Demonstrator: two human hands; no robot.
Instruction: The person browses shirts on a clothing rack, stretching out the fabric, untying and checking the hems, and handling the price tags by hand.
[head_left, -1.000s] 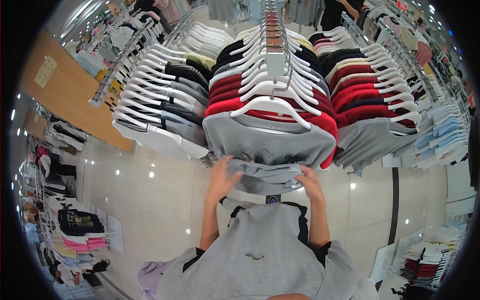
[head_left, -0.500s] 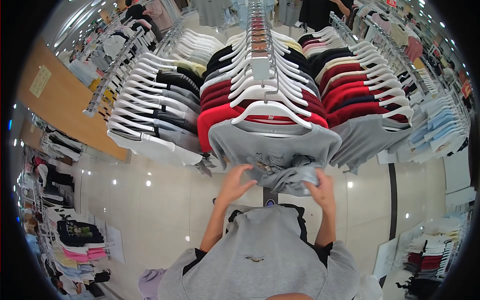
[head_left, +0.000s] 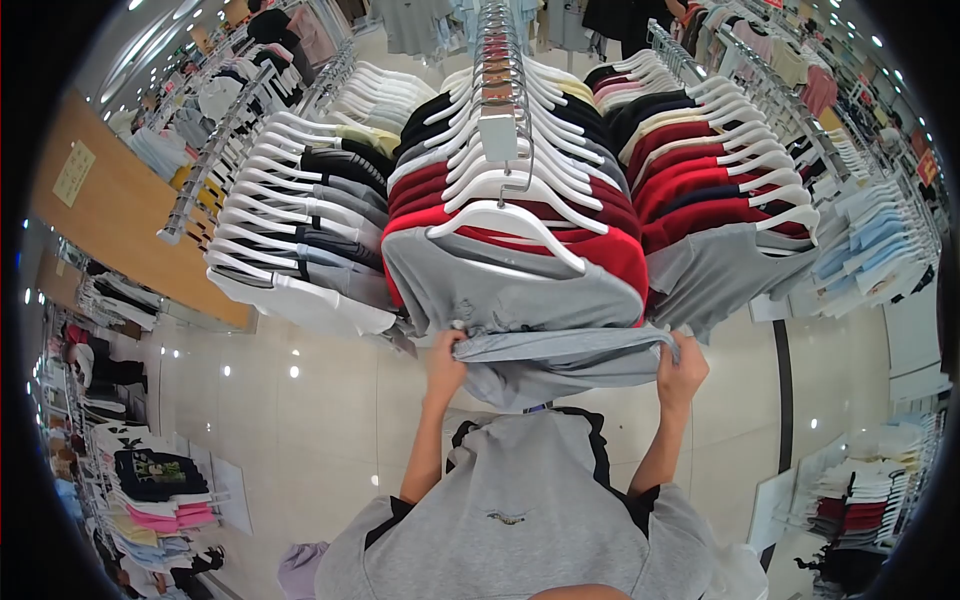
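Note:
A grey shirt [head_left: 500,282] hangs on a white hanger [head_left: 505,215] at the front of the middle rack. Its lower edge is pulled out sideways between my two hands. My left hand [head_left: 446,365] is closed on the left part of this cloth, and my right hand [head_left: 683,368] grips the right end. Between them the fabric is stretched in a band, with loose folds hanging below. Behind it are red shirts [head_left: 625,262] on white hangers.
Garments on white hangers fill a left rack [head_left: 190,195] and a right rack [head_left: 790,90]. A wooden panel [head_left: 130,220] stands at the left. Folded clothes [head_left: 165,510] lie at the lower left. A person [head_left: 268,25] is at the upper left.
My left hand has closed on the grey shirt and moved left. My right hand has moved right. The bunched cloth is now spread wide, and the hanger has tilted.

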